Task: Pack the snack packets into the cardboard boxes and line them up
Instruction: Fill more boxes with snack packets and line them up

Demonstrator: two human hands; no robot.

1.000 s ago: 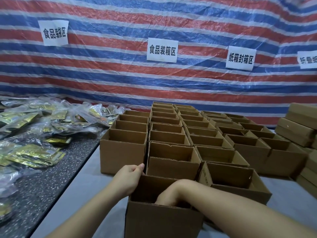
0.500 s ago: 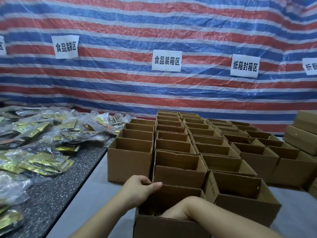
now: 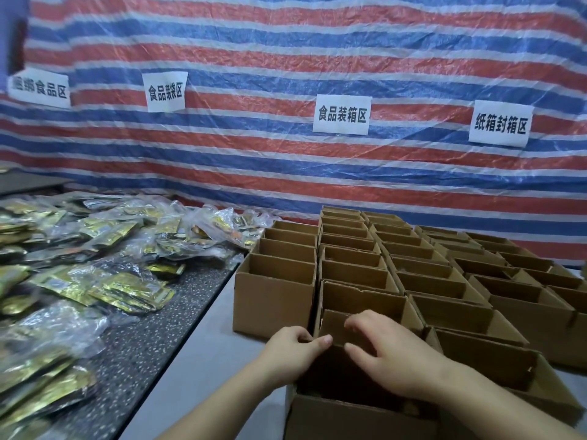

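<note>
Left hand (image 3: 290,354): fingers curled, thumb (image 3: 320,341) laid along the far-left rim corner of the nearest cardboard box (image 3: 359,414), pinching that corner flap. Right hand (image 3: 390,360): fingers (image 3: 357,325) loosely curled and slightly spread, hovering over the open mouth of the same box, at 3 o'clock from the left thumb; whether the fingertips touch the far flap cannot be told, and nothing is seen held. Nearest cardboard box: plain brown corrugated board, top open, interior dark, contents not legible; it sits at 6 o'clock of the frame, directly beneath both hands. Open cardboard boxes (image 3: 355,271): same brown board, all tops open, standing in several close-packed rows that run from just beyond the fingers toward 12 and 2 o'clock, sides touching. Snack packets (image 3: 104,287): gold and green foil pouches inside clear plastic bags, heaped loosely at 9 to 10 o'clock, well apart from both hands. Dark speckled table (image 3: 152,338): bears the packets. Pale grey surface (image 3: 203,369): bears the boxes, adjoining the speckled table. Striped tarpaulin (image 3: 286,58): red, blue and white backdrop at 12 o'clock, carrying white paper signs (image 3: 341,117) with black characters.
</note>
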